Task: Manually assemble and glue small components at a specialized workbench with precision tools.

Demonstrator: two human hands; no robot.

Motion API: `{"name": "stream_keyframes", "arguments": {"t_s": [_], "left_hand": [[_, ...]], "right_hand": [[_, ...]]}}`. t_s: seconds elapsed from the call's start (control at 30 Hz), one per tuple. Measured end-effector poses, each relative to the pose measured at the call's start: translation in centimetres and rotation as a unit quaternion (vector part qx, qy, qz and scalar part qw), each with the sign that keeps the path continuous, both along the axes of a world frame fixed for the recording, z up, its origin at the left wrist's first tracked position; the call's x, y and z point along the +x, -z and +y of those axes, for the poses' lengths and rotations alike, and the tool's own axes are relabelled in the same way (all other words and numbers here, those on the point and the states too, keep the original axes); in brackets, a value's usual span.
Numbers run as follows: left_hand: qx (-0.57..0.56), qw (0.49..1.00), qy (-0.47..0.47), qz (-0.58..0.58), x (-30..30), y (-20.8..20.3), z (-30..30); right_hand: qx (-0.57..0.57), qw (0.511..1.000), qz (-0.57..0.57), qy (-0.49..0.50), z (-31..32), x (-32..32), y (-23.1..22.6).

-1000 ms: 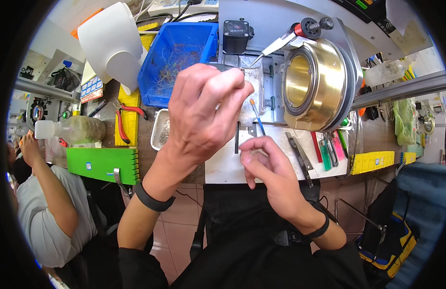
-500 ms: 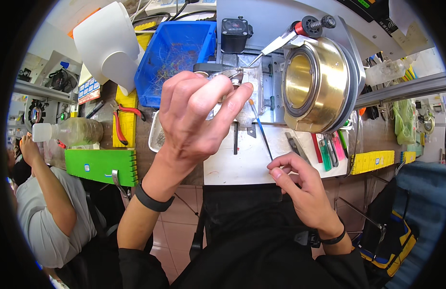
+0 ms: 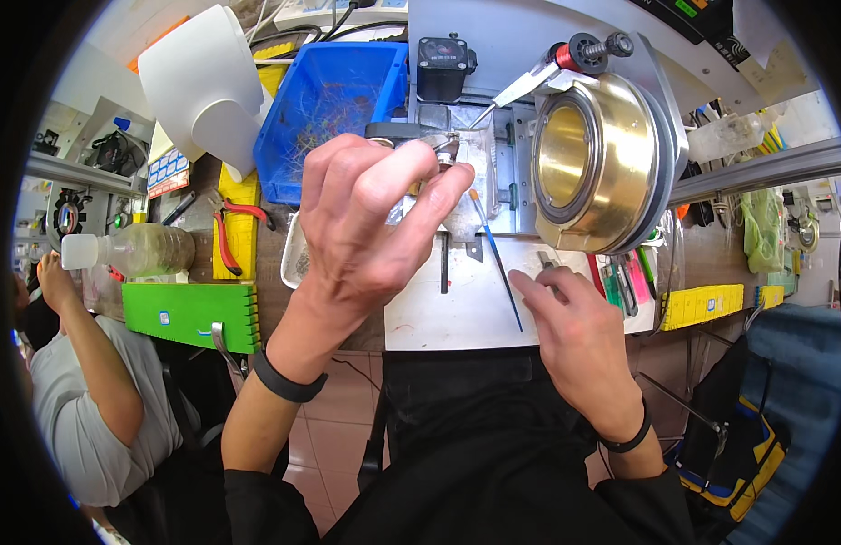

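Note:
My left hand (image 3: 370,222) is closed at the metal fixture (image 3: 479,150), thumb and index finger around a small metal part (image 3: 447,150). My curled fingers hide most of what they hold. My right hand (image 3: 579,336) is palm down over the white board (image 3: 420,327), its fingers bent and a little apart. Under its fingertips shows the end of a flat grey metal tool (image 3: 546,259); the hand covers the rest. Left of it a thin blue-handled brush (image 3: 498,263) lies with its tip toward the fixture. A white pointed arm (image 3: 520,86) reaches down to the fixture.
A brass ring (image 3: 611,163) on a grey mount stands at right, tools with coloured handles (image 3: 625,282) below it. At left are a blue bin (image 3: 279,136) with wire scraps, red-handled pliers (image 3: 222,241), a plastic bottle (image 3: 148,248) and a green block (image 3: 189,309). Another person (image 3: 102,391) sits far left.
My right hand has moved from the brush's handle end, rightward and farther up the board, turning palm down over the grey tool. The brush handle now shows whole. My left hand has stayed almost still.

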State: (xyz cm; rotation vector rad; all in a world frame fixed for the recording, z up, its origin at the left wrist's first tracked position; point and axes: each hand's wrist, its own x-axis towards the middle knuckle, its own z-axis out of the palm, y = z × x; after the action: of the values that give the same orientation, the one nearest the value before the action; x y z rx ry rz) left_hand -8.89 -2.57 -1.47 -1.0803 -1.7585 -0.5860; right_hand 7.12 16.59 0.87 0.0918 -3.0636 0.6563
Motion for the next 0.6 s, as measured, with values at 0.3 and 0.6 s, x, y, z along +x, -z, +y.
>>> {"name": "stream_keyframes", "arguments": {"t_s": [0.3,0.6], "left_hand": [[0.014,0.999,0.002,-0.052,0.4,0.2,-0.3],[-0.004,1.0,-0.002,-0.012,0.0,0.1,-0.2]], "right_hand": [[0.025,0.996,-0.038,-0.074,-0.3,-0.8,0.3],[0.049,0.992,-0.035,-0.108,-0.2,-1.2,1.3]]}}
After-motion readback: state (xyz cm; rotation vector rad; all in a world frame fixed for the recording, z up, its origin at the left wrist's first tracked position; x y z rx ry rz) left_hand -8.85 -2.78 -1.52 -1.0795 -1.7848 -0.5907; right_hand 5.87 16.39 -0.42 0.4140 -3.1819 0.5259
